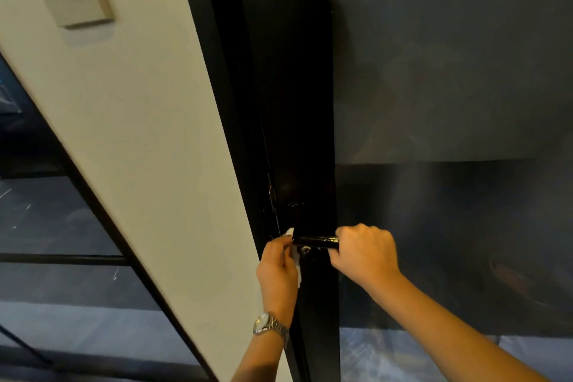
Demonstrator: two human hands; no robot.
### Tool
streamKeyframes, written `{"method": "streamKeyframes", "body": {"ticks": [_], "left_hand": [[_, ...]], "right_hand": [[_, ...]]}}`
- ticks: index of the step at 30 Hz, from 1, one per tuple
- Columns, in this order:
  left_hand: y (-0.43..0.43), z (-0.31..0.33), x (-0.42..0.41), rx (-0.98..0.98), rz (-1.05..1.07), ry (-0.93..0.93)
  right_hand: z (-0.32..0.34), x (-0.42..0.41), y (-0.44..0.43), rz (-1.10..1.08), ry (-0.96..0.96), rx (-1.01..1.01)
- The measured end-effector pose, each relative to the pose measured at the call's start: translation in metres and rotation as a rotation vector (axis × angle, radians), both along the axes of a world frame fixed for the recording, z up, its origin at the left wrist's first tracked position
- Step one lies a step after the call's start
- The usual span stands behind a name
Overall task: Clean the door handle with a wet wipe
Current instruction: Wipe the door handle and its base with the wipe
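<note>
Left hand (277, 270): pinches crumpled white wet wipe (294, 256) at base of glossy black lever door handle (316, 240).
Right hand (364, 253): curled round the lever's end.
Progress: I judge wiping underway, unfinished.

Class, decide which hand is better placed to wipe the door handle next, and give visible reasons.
Left, probably. The left hand holds the wet wipe at the pivot end of the door handle; the right hand grips its other end, with no wipe visible in it.
</note>
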State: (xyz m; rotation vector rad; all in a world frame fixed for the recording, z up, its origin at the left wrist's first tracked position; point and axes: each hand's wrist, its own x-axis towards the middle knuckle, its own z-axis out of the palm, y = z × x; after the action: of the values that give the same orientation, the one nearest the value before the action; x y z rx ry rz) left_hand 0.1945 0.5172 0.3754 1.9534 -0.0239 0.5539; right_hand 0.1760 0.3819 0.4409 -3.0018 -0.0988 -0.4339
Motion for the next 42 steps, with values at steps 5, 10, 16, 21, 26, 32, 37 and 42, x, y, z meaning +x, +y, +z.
{"method": "streamKeyframes", "body": {"ticks": [5,10,16,21,26,32,37,42], "left_hand": [[-0.01,-0.003,0.014,0.205,-0.088,0.142],[0.002,-0.005,0.018,0.372,-0.196,0.057],[-0.002,-0.008,0.013,0.461,-0.275,0.029],[0.006,-0.005,0.02,0.521,-0.271,-0.033],[-0.008,-0.009,0.013,0.695,-0.44,-0.041],[-0.011,-0.011,0.013,0.286,-0.166,0.014],[-0.031,-0.03,0.006,-0.352,0.128,0.366],[-0.03,-0.025,0.01,-1.162,0.111,0.576]], "right_hand": [[0.0,0.002,0.0,-0.017,-0.017,0.001],[-0.001,0.002,0.0,-0.024,-0.018,-0.018],[0.0,0.001,0.001,-0.024,-0.005,-0.004],[0.0,0.0,-0.001,-0.013,-0.015,-0.003],[0.0,0.001,-0.001,-0.014,-0.019,0.01],[-0.001,0.0,0.0,-0.012,-0.029,-0.003],[-0.003,0.002,-0.001,0.001,-0.021,0.012],[-0.002,0.002,-0.001,-0.001,-0.012,-0.001]]}}
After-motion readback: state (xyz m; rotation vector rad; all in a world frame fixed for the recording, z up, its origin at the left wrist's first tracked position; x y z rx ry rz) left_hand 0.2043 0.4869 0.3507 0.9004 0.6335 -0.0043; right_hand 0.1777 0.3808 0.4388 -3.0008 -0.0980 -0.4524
